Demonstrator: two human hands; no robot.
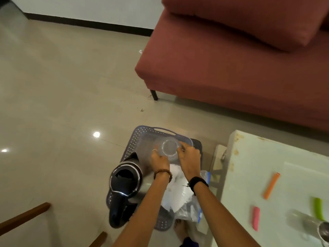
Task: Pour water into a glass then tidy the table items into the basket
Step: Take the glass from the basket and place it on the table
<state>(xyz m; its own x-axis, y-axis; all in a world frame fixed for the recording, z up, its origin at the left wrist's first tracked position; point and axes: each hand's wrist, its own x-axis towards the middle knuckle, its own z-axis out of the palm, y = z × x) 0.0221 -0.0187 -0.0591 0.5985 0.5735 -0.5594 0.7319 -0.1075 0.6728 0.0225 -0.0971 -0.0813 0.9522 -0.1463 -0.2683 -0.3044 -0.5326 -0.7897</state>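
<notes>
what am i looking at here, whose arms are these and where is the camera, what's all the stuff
There is no machine here. A person wears a camera on the head, so this single picture looks down along their own two arms.

Both hands reach over a grey plastic basket that stands on the tiled floor. The left hand and the right hand together hold a clear glass above the basket's far end. Whether it holds water is not clear.

Already in the basket are a black kettle and some white paper and clear plastic bags.

To the right is a pale table. On it lie an orange clip, a pink clip, a green clip and another glass. A red sofa stands behind.
</notes>
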